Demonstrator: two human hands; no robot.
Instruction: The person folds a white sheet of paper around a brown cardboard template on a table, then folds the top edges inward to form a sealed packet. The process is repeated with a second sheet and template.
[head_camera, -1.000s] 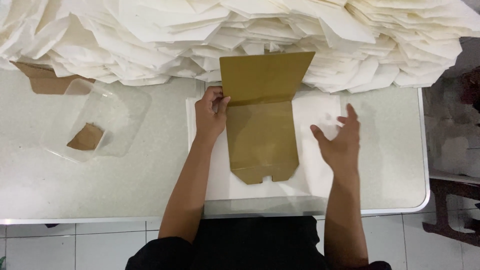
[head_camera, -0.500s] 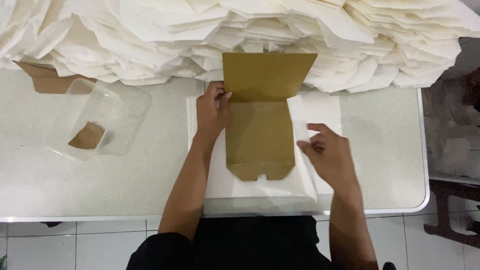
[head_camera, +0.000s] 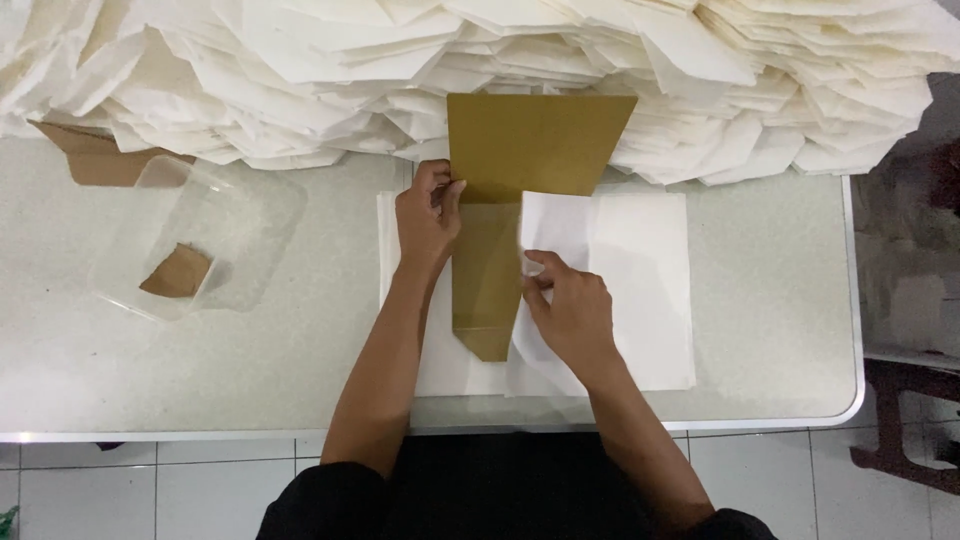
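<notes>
A gold cardboard template (head_camera: 520, 150) lies on a flat stack of white paper sheets (head_camera: 640, 290) in the middle of the table. My left hand (head_camera: 428, 215) presses on the template's left edge, fingertips at its fold line. My right hand (head_camera: 565, 305) pinches the edge of the top white sheet and has it folded leftward over the template's right side, covering part of the gold card. The template's lower tip (head_camera: 487, 345) still shows between my hands.
A big heap of folded white paper pieces (head_camera: 300, 70) fills the table's far side. A clear plastic tub (head_camera: 200, 240) with a brown scrap inside sits at the left. Brown cardboard (head_camera: 95, 160) pokes out under the heap. The table's (head_camera: 780, 300) right edge is near a dark stool.
My right hand moved in from the open right side, took the top sheet's edge and folded it left over the gold template. My left hand stayed on the template.
</notes>
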